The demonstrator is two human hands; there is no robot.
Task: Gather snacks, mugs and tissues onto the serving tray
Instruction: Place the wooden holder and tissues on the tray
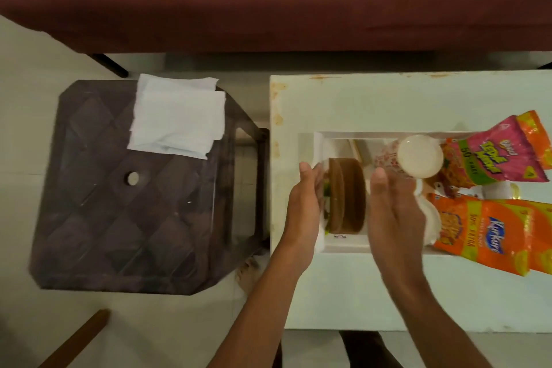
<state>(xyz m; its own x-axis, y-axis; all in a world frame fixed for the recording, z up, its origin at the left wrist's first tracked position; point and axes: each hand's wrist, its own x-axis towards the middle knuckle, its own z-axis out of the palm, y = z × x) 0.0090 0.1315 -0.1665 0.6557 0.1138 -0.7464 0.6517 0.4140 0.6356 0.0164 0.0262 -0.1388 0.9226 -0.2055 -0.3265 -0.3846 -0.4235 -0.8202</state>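
Observation:
A white serving tray [334, 243] sits on a white table [343, 290]. My left hand [303, 212] wraps the left side of a mug with a brown inside [348, 194], tilted at the tray's left end. My right hand [394, 212] is just right of that mug, its fingers curved over a white mug [431, 222] that is mostly hidden under it. Another mug with a red pattern [419, 155] stands at the tray's back. A pink snack packet [493, 155] and an orange snack packet [490, 236] lie across the tray's right end. White tissues [179, 116] lie on a stool.
The dark brown plastic stool [128, 203] stands left of the table, a narrow gap from it. A maroon sofa edge [268, 0] runs across the back. A wooden strip [77, 337] shows at the lower left on the pale floor.

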